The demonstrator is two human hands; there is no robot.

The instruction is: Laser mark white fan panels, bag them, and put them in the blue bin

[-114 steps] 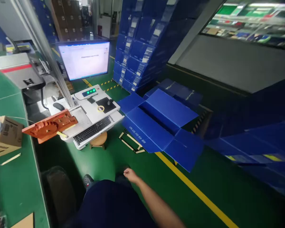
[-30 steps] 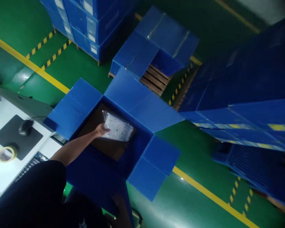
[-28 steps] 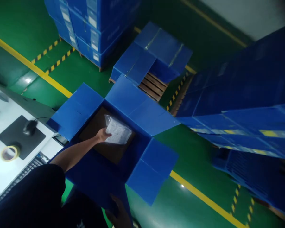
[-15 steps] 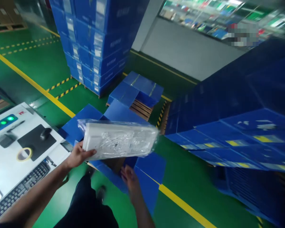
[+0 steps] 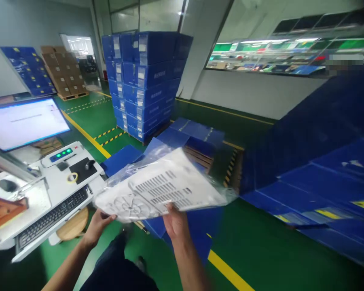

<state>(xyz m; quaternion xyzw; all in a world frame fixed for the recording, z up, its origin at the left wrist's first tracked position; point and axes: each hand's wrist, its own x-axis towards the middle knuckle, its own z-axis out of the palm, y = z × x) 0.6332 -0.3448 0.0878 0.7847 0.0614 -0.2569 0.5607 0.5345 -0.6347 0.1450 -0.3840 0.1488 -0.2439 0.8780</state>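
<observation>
A white slotted panel with a round fan-like grille (image 5: 160,190), wrapped in a clear plastic bag (image 5: 118,178), is held up in front of me. My left hand (image 5: 97,226) pinches its near left corner between thumb and fingers. Toward the right of the near edge, my right hand (image 5: 175,222) grips it with the thumb on top; the other fingers are hidden underneath. Below the panel, an open blue box (image 5: 197,230) shows its spread flaps, and the panel covers most of its opening.
On my left stands a white desk (image 5: 98,182) with a keyboard (image 5: 54,216), mouse, tape roll (image 5: 72,177) and monitor (image 5: 27,121). Blue boxes (image 5: 145,81) are stacked on a pallet ahead, and more blue boxes (image 5: 306,182) rise at right. A wooden stool (image 5: 74,224) sits under the desk.
The bagged panel has turned from near upright to a flatter tilt, showing its slotted face. My right hand has come up from the box onto its near edge. The view has lifted.
</observation>
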